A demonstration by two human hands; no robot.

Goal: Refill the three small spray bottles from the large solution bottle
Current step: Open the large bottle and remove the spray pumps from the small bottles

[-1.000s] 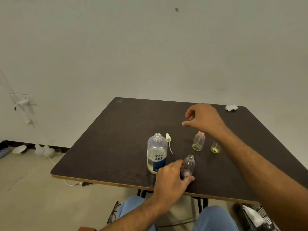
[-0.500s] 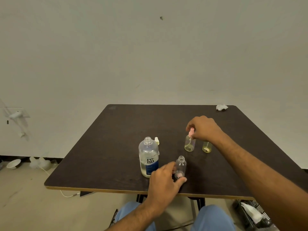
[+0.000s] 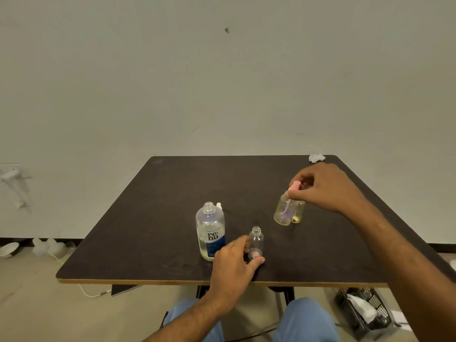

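A: Where is the bottle with the pink sprayer, and what has hold of it?

B: The right hand (image 3: pixel 328 187) pinches the pink sprayer (image 3: pixel 294 186) between thumb and fingertips, at the very top. The small bottle (image 3: pixel 283 213) hangs below that pinch, right of the table's middle, with yellowish liquid in it. Whether its base touches the table (image 3: pixel 158 218) I cannot tell.

A: Which way does it point?

B: Its long axis leans: neck up and toward the hand on the right, base down and to the left. Another small bottle (image 3: pixel 299 213), also yellowish, stands just behind it on the right, partly hidden.

A: And the other hand?

B: The left hand (image 3: pixel 232 265) is curled round the base of a clear small bottle (image 3: pixel 256 241) near the front edge, thumb on its right side, fingers on its left. That bottle stands upright, neck open and pointing straight up.

A: The large bottle?

B: The big bottle (image 3: pixel 210 230) stands upright just left of that hand, cap off, mouth upward, its blue label facing the camera. A white sprayer top (image 3: pixel 218 206) shows just behind its shoulder. A crumpled tissue (image 3: pixel 316 157) lies at the far right corner.
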